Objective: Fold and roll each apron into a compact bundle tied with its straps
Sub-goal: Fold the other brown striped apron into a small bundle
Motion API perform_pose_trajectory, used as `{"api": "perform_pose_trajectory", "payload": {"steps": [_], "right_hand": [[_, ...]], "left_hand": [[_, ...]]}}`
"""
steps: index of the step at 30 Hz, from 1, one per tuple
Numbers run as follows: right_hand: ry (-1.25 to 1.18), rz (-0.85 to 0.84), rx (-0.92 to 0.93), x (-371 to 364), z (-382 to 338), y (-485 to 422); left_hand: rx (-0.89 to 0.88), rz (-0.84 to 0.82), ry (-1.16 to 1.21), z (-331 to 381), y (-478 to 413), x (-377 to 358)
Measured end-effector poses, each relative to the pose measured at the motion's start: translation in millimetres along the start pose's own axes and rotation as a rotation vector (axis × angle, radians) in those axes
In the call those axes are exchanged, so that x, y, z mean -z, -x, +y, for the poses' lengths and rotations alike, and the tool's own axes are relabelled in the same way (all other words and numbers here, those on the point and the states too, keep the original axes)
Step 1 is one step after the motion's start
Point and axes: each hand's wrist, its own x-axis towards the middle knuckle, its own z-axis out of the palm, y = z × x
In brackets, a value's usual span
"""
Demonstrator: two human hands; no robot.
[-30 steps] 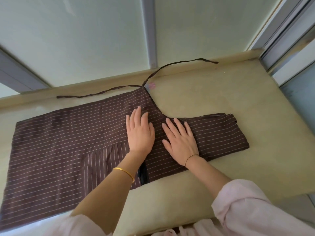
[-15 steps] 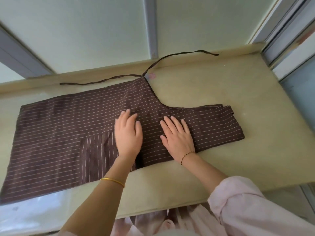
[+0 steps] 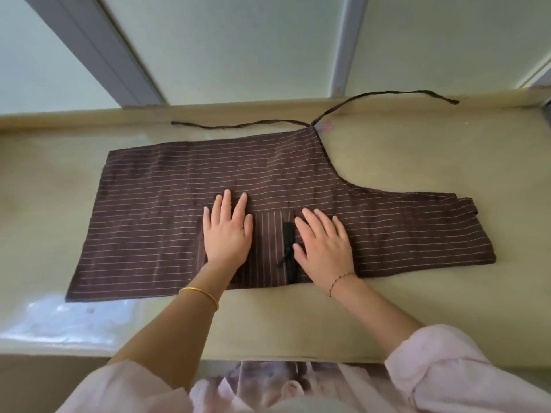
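A brown apron [image 3: 185, 180] with thin pale stripes lies folded lengthwise and flat on the yellow-green table [image 3: 417, 317]. Its bib end points right. Two thin brown straps [image 3: 384, 95] trail from its far corner along the table's back edge, one left, one right. My left hand [image 3: 228, 234] presses flat on the cloth, fingers apart, over the pocket's left side. My right hand [image 3: 323, 248] lies flat just right of a short black strip [image 3: 288, 251] on the pocket. Neither hand grips anything.
A frosted window with grey frames [image 3: 343, 55] rises directly behind the table's raised back ledge. A clear plastic sheet [image 3: 68, 326] lies at the table's near left edge. Pink sleeves [image 3: 465, 377] cover my forearms low in view.
My left hand has slid leftward across the cloth, away from my right hand, uncovering the black strip between them. The view has shifted, so the apron sits more centred.
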Motion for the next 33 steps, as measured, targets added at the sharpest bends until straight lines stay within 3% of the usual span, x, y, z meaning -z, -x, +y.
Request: {"api": "perform_pose_trajectory", "payload": {"steps": [5, 13, 17, 20, 28, 31, 33], "right_hand": [[-0.006, 0.000, -0.162, 30.4, -29.3, -42.3], [0.013, 0.004, -0.149, 45.3, -61.1, -151.9], [0.102, -0.089, -0.145, 49.0, -58.2, -201.0], [0.218, -0.180, -0.121, 47.4, -53.1, -227.0], [0.360, -0.375, -0.082, 72.1, -34.5, -258.1], [0.438, -0.381, -0.014, 77.0, -32.6, -251.9], [0.396, -0.315, 0.036, 82.2, -32.2, -243.7]], "left_hand": [[0.015, -0.052, 0.040, -54.1, -32.0, 15.9], [0.032, -0.098, 0.051, -114.0, -120.9, 61.7], [-0.113, -0.145, -0.050, -124.5, -170.4, 80.6], [-0.218, -0.260, -0.089, -126.2, -200.2, 89.4], [-0.281, -0.580, -0.062, -133.1, -233.2, 100.1], [-0.321, -0.683, -0.123, -137.5, -231.1, 110.8], [-0.329, -0.638, -0.210, -139.8, -227.5, 120.0]]}}
